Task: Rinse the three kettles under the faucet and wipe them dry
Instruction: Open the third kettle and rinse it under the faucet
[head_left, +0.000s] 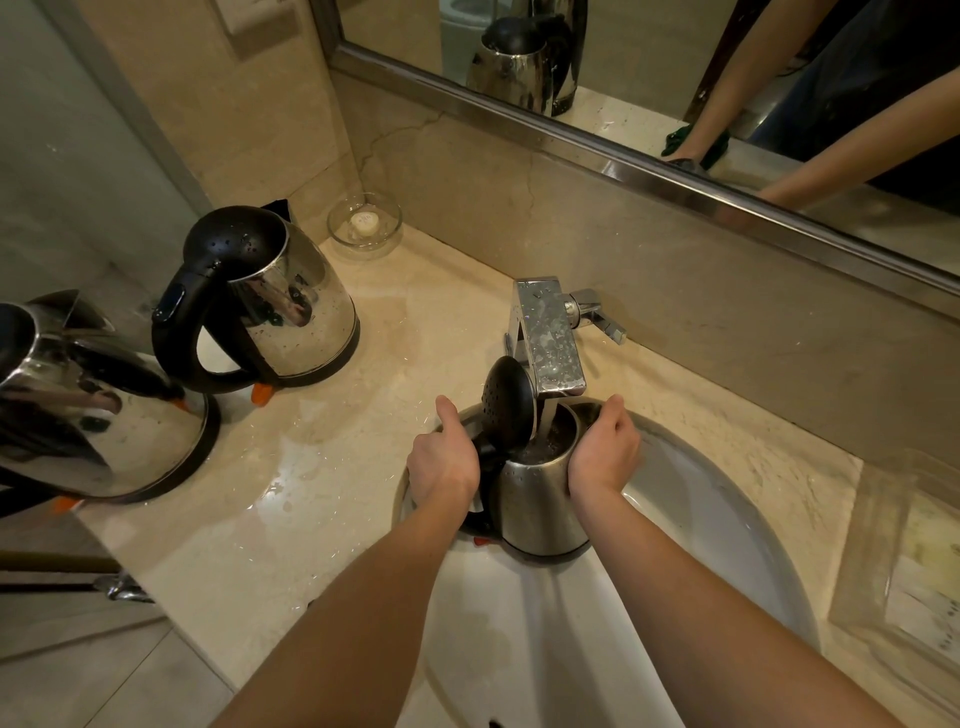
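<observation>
Kettle (540, 504) in sink (701, 499), lid (509, 410) open (water inside), faucet (550, 338) at 12 o'clock. Left hand (444, 460) grips it at 9; right hand (605, 449) clasps it at 3.

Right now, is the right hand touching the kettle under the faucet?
Touching. The head view shows the right hand wrapped round the steel side of the kettle, with its palm and curled fingers against the wall and no gap visible.

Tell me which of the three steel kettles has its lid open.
The stainless steel kettle in the white sink under the chrome faucet: its black lid stands upright. The middle kettle and the leftmost kettle, on the beige counter, are shut.
</observation>
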